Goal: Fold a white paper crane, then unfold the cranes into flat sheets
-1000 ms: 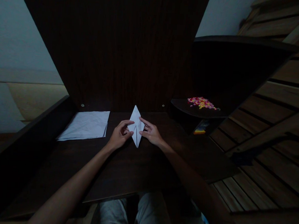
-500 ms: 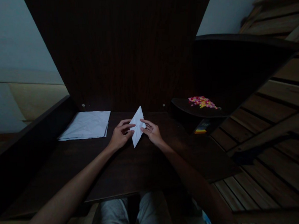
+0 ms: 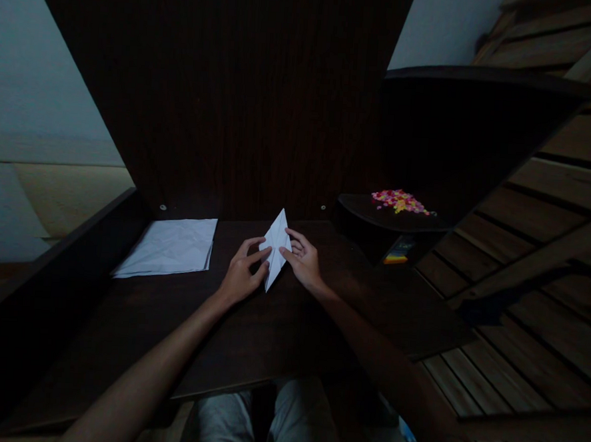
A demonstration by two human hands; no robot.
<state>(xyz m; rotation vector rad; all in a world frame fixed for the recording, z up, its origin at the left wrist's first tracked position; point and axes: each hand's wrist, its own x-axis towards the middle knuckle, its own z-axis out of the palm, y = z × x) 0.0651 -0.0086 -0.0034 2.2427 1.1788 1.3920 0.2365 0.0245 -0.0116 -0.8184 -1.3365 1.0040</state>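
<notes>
A white sheet of paper folded into a narrow diamond [image 3: 277,240] stands out against the dark desk, its long points facing away from me and toward me. My left hand [image 3: 245,271] grips its left edge, fingertips resting on the paper's face near the middle crease. On the other side, my right hand [image 3: 303,258] holds the right edge, thumb on the front and the other fingers along and partly behind it. Crease lines run down the diamond's centre.
To the left lies a stack of white paper sheets [image 3: 168,246] on the dark desk [image 3: 248,338]. Colourful small pieces [image 3: 401,201] are heaped on a corner shelf [image 3: 370,215] at right. A raised side board [image 3: 68,247] borders the desk's left. Wooden slats [image 3: 534,249] stand at right.
The diamond's far point has swung slightly to the right. My right fingers have shifted up along its edge, and my left fingers have moved a little on the paper.
</notes>
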